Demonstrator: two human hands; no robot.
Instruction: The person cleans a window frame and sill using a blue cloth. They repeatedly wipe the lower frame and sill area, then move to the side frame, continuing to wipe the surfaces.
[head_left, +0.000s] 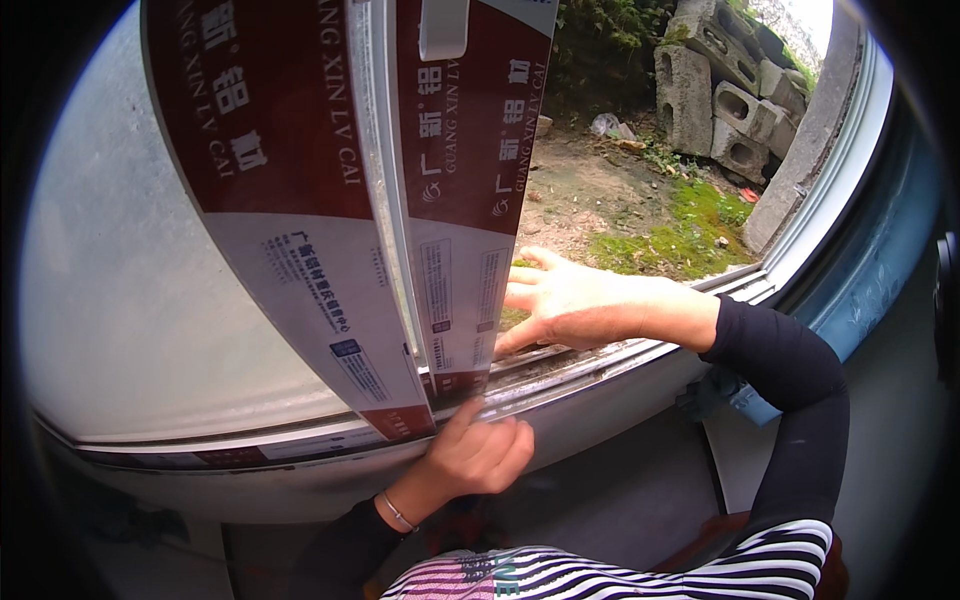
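An aluminium window frame stands before me, its sliding sash stiles covered in red-and-white protective film that bears writing. My right hand reaches through the open half of the window with its fingers spread. Its fingertips meet the edge of a second film-covered upright, and some of them are partly hidden there. Lower down, my left hand lies at the inner edge of the bottom track. Its fingers are curled, while the thumb points up at the foot of the uprights. Nothing shows in either hand.
Frosted-looking glass fills the left side. A white handle or latch sits high on the upright. Outside are mossy ground and stacked concrete blocks. A blue curtain hangs at the right, beside the white outer frame.
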